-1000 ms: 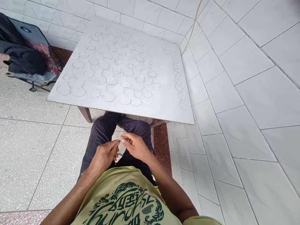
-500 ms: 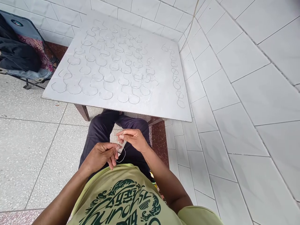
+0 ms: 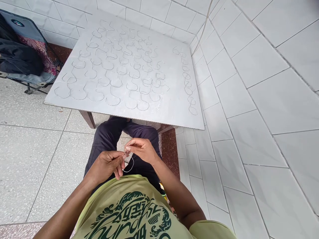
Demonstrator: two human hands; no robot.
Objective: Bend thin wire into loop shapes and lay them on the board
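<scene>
The white counter (image 3: pixel 171 111) carries many bent wire pieces (image 3: pixel 112 99) laid in rows, & the folding chair (image 3: pixel 30 79) at far left holds dark clothes (image 3: pixel 20 59). The left hand (image 3: pixel 106 166) & right hand (image 3: pixel 143 151) meet over the lap, w/ the fingers (image 3: pixel 119 156) of both pinched together on one thin wire loop (image 3: pixel 133 163). This loop hangs just under the fingertips, btw. the two hands, well apart from the counter.

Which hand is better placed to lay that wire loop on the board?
Likely the right hand: both pinch the wire loop, but it sits nearer the board than the left hand.
</scene>
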